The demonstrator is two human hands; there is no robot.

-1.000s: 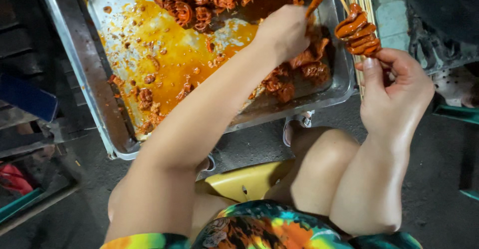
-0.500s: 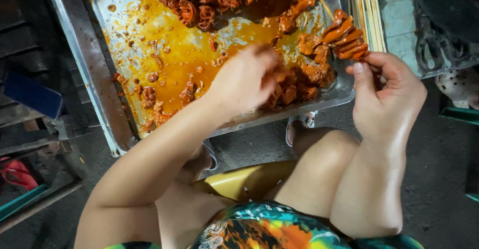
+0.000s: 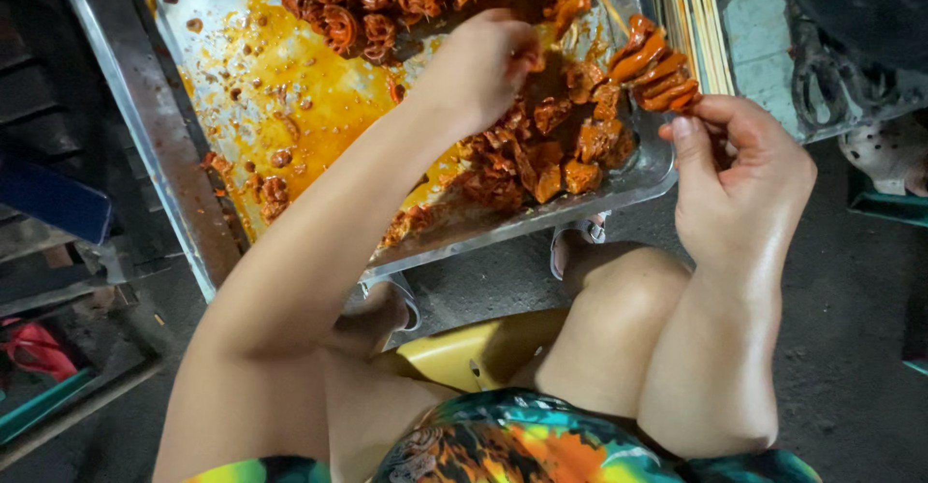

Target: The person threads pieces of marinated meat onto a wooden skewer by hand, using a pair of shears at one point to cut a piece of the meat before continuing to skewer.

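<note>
A metal tray [image 3: 193, 203] holds marinated meat pieces [image 3: 541, 149] in orange sauce. My left hand [image 3: 478, 67] reaches across the tray with its fingers pinched on a small meat piece above the pile. My right hand [image 3: 739, 178] is to the right of the tray, beyond its right edge, and grips a thin bamboo skewer. The loaded skewer [image 3: 657, 62] carries several orange-red pieces and slants up towards the left. A short gap separates my left fingertips from the skewer's tip.
A bundle of bare bamboo skewers [image 3: 691, 19] lies along the tray's right rim. More curled meat pieces [image 3: 358, 9] sit at the tray's far end. Below the tray are a yellow stool [image 3: 474, 352], my knees and a sandal [image 3: 570, 241] on the dark floor.
My left hand left the skewer's tip, dropped into the meat pile, and has now risen again with pinched fingers. My right hand kept hold of the skewer.
</note>
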